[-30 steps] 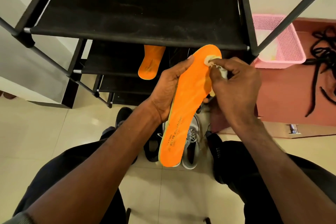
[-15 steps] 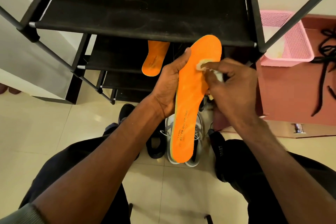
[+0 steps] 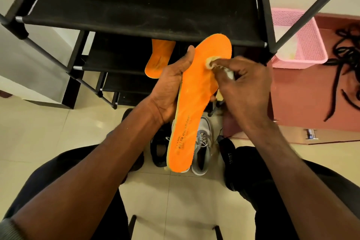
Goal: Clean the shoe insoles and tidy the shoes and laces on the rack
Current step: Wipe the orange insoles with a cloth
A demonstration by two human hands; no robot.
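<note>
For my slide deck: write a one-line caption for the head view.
Left hand holds an orange insole while the right hand rubs it with a cloth before a black shoe rack.

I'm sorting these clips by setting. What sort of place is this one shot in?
Probably a home entryway or shoe-storage corner. A black metal-and-fabric shoe rack stands on a cream tiled floor, grey and black shoes sit before it, and a pink plastic mesh basket rests on a reddish ledge beside loose black laces.

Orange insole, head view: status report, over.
Left hand grips orange foam insole along its edge. Right hand pinches pale cleaning cloth against its toe end. Second orange insole lies on black rack shelf. Nothing obstructing.
</note>
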